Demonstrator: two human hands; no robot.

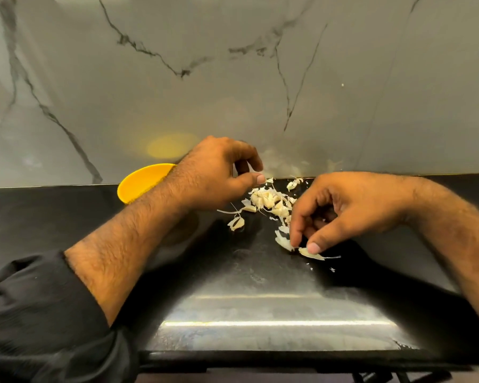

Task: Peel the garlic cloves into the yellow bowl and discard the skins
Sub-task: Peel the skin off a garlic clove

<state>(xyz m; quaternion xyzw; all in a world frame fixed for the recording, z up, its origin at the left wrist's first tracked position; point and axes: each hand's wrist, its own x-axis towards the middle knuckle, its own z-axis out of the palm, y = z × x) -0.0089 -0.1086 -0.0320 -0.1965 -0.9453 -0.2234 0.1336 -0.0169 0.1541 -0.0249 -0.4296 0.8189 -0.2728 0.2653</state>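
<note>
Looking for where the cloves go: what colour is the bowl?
Yellow; the bowl shows in the head view, behind the left forearm.

— Bowls? Hands?
— One yellow bowl (138, 183), left of centre, half hidden. Two hands: left hand (216, 172) mid-frame, right hand (351, 208) right of centre.
— Garlic?
— One heap of garlic cloves and skins (268, 200) in the middle; pieces too tangled to count. A few loose skins (311, 253) just below it.
— Worktops?
— One black worktop (67, 211).
</note>
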